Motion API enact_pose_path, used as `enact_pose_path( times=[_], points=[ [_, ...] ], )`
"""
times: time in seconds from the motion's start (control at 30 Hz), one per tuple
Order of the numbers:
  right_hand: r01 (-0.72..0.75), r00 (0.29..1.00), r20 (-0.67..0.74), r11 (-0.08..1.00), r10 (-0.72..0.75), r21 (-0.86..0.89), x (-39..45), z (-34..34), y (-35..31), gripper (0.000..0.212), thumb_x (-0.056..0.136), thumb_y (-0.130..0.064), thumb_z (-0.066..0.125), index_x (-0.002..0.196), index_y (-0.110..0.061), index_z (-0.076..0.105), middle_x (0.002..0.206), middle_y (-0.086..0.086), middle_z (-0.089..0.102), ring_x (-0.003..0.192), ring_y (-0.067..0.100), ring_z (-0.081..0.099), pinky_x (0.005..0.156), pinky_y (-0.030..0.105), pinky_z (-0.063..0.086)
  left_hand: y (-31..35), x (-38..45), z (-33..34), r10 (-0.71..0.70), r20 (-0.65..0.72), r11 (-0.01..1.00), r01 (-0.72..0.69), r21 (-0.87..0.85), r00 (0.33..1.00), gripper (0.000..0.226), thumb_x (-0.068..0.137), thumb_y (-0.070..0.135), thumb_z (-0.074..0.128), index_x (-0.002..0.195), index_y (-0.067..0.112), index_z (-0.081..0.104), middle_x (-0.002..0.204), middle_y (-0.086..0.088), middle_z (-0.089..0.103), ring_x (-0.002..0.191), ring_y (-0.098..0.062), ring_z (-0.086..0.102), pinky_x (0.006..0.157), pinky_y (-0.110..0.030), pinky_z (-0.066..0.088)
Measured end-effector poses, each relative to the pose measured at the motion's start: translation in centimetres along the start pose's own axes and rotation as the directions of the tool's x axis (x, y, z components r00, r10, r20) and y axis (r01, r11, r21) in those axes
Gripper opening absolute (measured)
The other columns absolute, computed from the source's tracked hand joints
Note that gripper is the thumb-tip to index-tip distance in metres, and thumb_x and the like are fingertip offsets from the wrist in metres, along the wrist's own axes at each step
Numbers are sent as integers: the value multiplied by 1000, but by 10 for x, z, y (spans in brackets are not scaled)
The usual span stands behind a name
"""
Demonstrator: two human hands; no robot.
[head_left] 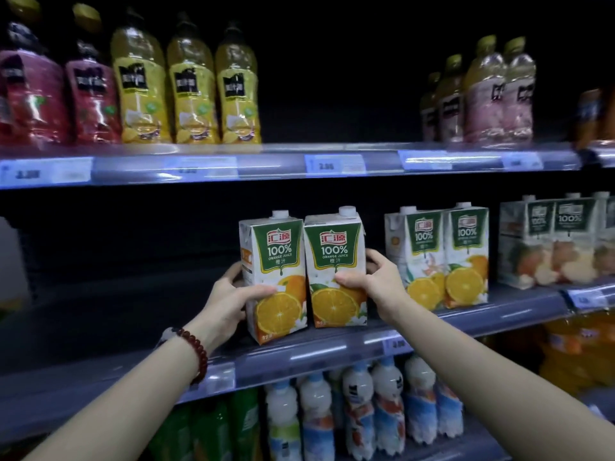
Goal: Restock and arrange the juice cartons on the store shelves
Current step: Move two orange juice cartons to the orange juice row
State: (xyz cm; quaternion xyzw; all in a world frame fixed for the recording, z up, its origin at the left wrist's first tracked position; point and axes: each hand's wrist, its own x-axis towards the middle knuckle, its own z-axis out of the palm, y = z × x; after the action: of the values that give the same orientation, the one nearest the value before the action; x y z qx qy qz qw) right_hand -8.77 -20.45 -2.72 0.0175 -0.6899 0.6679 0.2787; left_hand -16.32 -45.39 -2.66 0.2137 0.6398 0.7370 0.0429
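Gripping two upright cartons side by side, left hand (229, 294) on left carton (273, 277), right hand (372, 277) on right carton (334, 261)

I see dim store shelving, dark back panel (332, 78) at 12 o'clock, glossy price rail (266, 166) lit bluish, lower rail (316, 352) at 6 o'clock.

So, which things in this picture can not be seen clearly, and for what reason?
- Price tags, head view: blurred, so the figures cannot be read.
- Left hand and right hand: their fingers go behind the two held orange juice cartons, which hide them.
- Back of the middle shelf: too dark to tell what is there.
- Bottles on the bottom shelf: cut off by the lower edge.
- Red bottles at top left: labels blurred.
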Motion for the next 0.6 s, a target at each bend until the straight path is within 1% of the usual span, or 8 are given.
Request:
enact_pose_path(
  times=[0.03,0.07,0.13,0.2,0.27,0.33,0.5,0.6],
  points=[
    [-3,1000,-8,1000,3,4,3,-8,0,84,47,-18,88,125,-10,57,112,10,70,100,28,68,87,49,56,-1,3,7,6,4,1000,-6,-2,1000,65,50,6,85,103,31,57,87,5,77,76,-12,74,55,-29,56],
    [-8,1000,-14,1000,8,12,5,-16,1,84,48,-17,88,126,-9,57,113,11,70,101,28,68,87,48,56,-3,5,13,7,8,1000,-7,-2,1000,65,50,6,84,104,30,58,86,5,77,75,-11,74,53,-28,56],
    [-21,1000,-6,999,21,33,10,-28,3,83,49,-15,87,125,-8,57,113,11,70,101,28,68,86,46,56,-7,9,24,-8,14,1000,8,-3,1000,67,49,8,84,106,31,58,88,3,77,80,-14,73,59,-32,56],
    [-48,999,10,997,47,58,17,-37,8,77,50,-11,87,121,-7,60,107,9,73,96,25,70,79,40,59,-10,14,35,-32,19,999,33,-10,999,69,50,7,83,110,31,57,91,1,77,88,-20,71,68,-38,54],
    [-95,995,20,990,94,99,23,-43,15,66,56,-2,88,116,-8,62,97,5,76,89,23,72,71,35,59,-14,22,44,-60,19,998,60,-23,998,70,61,-2,78,121,27,55,98,-3,76,95,-24,68,73,-40,53],
    [-129,991,37,985,126,111,28,-46,20,58,63,0,85,115,-8,61,97,6,75,91,24,72,73,36,59,-17,27,46,-84,26,996,85,-33,996,72,67,-6,71,129,25,53,103,-4,75,99,-26,67,74,-39,52],
    [-163,984,89,984,156,77,31,-44,27,47,72,-14,82,114,-15,60,102,4,73,92,23,71,75,38,60,-22,30,44,-125,28,991,126,-47,992,88,61,4,73,141,25,44,116,-8,71,112,-30,61,80,-40,53],
    [-152,987,68,984,146,92,23,-40,34,48,77,-24,79,119,-13,58,107,5,71,94,21,70,71,33,60,-28,25,49,-88,-1,993,88,-74,996,91,59,10,75,143,26,42,116,-6,71,110,-27,64,75,-36,54]
  ],
)
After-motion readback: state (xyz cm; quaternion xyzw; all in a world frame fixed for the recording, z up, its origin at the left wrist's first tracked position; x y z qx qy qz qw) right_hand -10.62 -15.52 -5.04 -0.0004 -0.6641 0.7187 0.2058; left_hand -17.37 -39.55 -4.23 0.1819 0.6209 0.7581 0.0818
